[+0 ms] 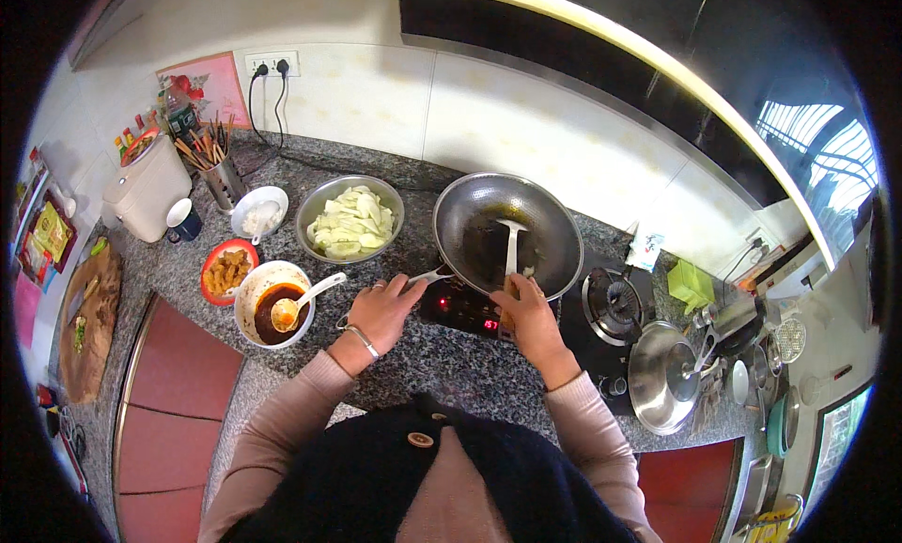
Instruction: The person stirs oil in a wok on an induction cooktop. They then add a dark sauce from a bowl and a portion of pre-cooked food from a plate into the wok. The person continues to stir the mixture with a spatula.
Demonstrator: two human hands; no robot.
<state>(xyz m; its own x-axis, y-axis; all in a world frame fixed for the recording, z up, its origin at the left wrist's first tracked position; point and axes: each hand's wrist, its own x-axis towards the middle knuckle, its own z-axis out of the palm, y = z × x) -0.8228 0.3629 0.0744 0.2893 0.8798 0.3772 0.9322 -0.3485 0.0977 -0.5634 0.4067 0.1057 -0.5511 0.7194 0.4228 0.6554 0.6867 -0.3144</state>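
A steel wok (pixel 465 219) with a patterned inner face rests on an induction cooker (pixel 461 309) whose red display is lit. My left hand (pixel 384 310) grips the wok's handle (pixel 428 276). In my right hand (pixel 528 310) is the wooden grip of a metal spatula (pixel 512 243), its blade down in the wok. Dark oil and a few small pale bits lie at the wok's bottom. Left of the wok stands a steel bowl (pixel 304 236) of sliced pale green vegetable. Beside my left hand, a white bowl (pixel 243 317) holds dark sauce and a white spoon (pixel 320 287).
A gas burner (pixel 614 305) and a large steel lid or pan (pixel 662 377) are to the right. Leftward are a red-rimmed plate of brown food (pixel 225 272), a small white bowl (pixel 258 208) with white powder, a chopstick holder (pixel 224 184) and a wooden chopping board (pixel 91 331).
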